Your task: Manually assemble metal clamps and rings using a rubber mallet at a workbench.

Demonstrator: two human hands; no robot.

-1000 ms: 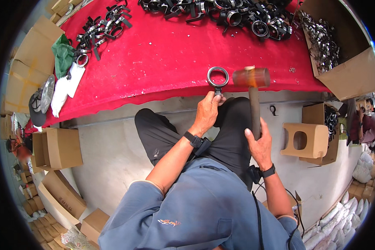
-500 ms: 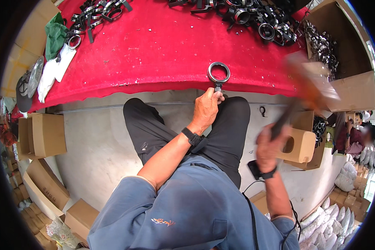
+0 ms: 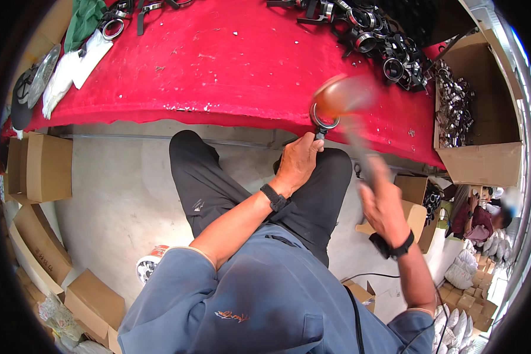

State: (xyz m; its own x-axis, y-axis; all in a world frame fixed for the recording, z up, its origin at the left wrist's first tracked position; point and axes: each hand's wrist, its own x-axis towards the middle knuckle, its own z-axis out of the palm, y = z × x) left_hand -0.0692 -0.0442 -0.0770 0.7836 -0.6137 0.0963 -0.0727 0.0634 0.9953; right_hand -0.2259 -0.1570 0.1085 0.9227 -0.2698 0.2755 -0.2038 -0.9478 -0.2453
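Observation:
My left hand (image 3: 298,158) is closed on the short black stem of a metal ring clamp (image 3: 326,125) at the near edge of the red-covered table. The ring lies over the red cloth (image 3: 218,76), its upper part hidden behind the mallet head. My right hand (image 3: 383,203) grips the dark handle of a mallet (image 3: 347,95). Smeared by motion, the orange-brown mallet head is over the ring; whether the two touch cannot be made out.
Several black and silver ring clamps (image 3: 389,47) are heaped at the far right of the table. An open carton (image 3: 481,165) of metal parts stands at the right edge. White gloves or cloths (image 3: 71,74) lie at the left, with cardboard boxes (image 3: 53,168) below. A person (image 3: 481,221) sits farther right.
The mallet has swung leftward from the right side to over the ring. My left hand still holds the ring clamp, and the whole view has shifted slightly.

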